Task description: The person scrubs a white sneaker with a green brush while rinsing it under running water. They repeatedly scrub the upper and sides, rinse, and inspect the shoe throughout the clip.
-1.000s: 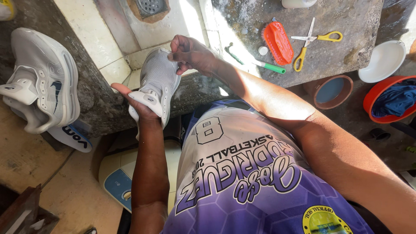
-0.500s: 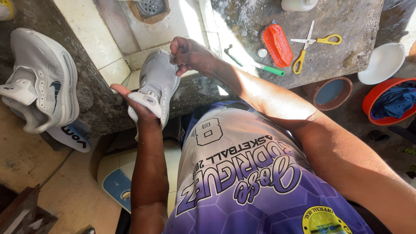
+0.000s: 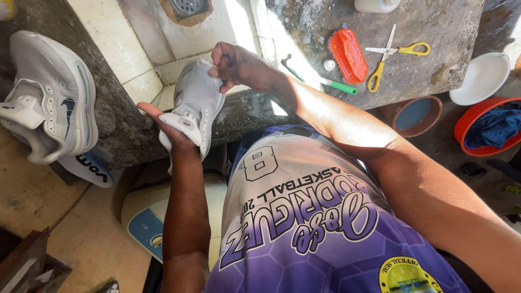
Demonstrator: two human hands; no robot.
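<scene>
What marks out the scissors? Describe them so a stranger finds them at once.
Start at the grey stone counter to the right of the tiled sink. Beside the orange scrub brush lie the scissors, open, flat on the stone. Their yellow handles and bare metal blades set them apart from the brush and from the green-handled toothbrush lower left.

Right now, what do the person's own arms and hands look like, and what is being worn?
Both arms are bare from the shoulder down: no sleeves, gloves, watch or bands show. The left hand and the right hand are bare too, with no rings visible. The jersey is sleeveless, white at the top fading to purple below, with purple and white lettering, a faint hexagon pattern and a round yellow badge near the hem.
</scene>
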